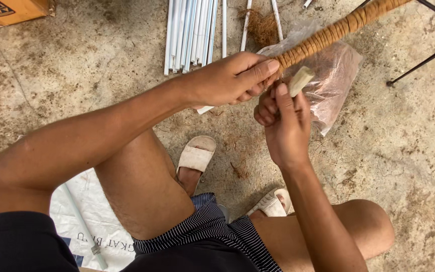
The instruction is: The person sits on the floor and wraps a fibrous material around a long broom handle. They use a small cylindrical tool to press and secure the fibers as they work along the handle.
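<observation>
Left hand (pixel 232 79) closed around lower end of brown fibre-wrapped pole (pixel 338 29), upper centre-right of frame. Right hand (pixel 283 123) pinched small pale roll of cord (pixel 300 80) just beside it. Judged risk: wrapping loosened through slackened grip. Rough stained concrete floor (pixel 404 151); white plastic pipes (pixel 192 30) upper centre; clear plastic bag (pixel 336 75) beneath pole.

wrapped pole (pixel 338 30): upper end cut by top edge | cardboard box (pixel 6 12): cropped at corner | left palm hidden

floor: stained bare concrete (pixel 404 166); cardboard box (pixel 6 12) top left; light: even daylight
</observation>
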